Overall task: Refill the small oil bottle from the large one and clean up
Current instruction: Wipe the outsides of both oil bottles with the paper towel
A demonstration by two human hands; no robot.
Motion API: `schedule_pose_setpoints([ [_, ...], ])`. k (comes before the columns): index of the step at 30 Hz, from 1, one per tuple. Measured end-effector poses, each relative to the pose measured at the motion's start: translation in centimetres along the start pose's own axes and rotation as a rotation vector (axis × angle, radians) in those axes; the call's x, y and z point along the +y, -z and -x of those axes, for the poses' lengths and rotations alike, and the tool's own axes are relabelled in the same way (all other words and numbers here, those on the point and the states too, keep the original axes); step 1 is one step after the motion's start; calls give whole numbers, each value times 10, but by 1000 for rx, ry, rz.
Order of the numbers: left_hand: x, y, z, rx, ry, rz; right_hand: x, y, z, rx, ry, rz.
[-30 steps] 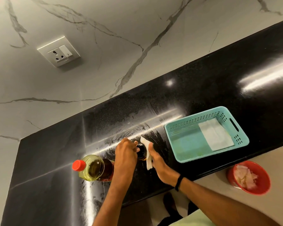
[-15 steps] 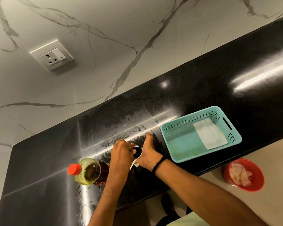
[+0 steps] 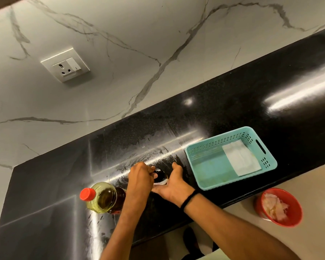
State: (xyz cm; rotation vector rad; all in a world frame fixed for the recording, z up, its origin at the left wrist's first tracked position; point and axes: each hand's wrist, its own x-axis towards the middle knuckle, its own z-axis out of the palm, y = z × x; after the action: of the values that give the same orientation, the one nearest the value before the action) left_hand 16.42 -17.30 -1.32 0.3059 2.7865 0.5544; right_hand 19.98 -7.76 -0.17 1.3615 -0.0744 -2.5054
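The small dark oil bottle stands on the black counter, seen from above. My left hand grips its top from the left. My right hand wraps around the bottle from the right and presses a white tissue against its side; only an edge of the tissue shows. The large oil bottle with yellow oil and a red cap stands upright just left of my left wrist.
A teal plastic basket with a folded white tissue in it sits right of my hands. A red bowl holding crumpled tissues is on the floor past the counter's edge. Oily smears streak the counter behind the bottle. A wall socket is upper left.
My right hand has swung the tissue from the bottle's right side round toward its near side, turning palm inward. My left hand stays on the bottle's top.
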Motion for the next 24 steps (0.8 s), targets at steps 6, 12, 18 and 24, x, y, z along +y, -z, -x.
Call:
schedule_pose_setpoints([
  [6, 15, 27, 9, 17, -55, -38, -7, 17, -36, 100, 16, 158],
  [12, 15, 32, 5, -12, -88, -88, -13, 40, -17, 185, 241, 411],
  [18, 16, 32, 7, 0, -117, -82, -25, 46, -11, 114, 774, 961],
  [24, 15, 34, 9, 35, -149, -77, -23, 30, -37, -175, 648, 1297],
])
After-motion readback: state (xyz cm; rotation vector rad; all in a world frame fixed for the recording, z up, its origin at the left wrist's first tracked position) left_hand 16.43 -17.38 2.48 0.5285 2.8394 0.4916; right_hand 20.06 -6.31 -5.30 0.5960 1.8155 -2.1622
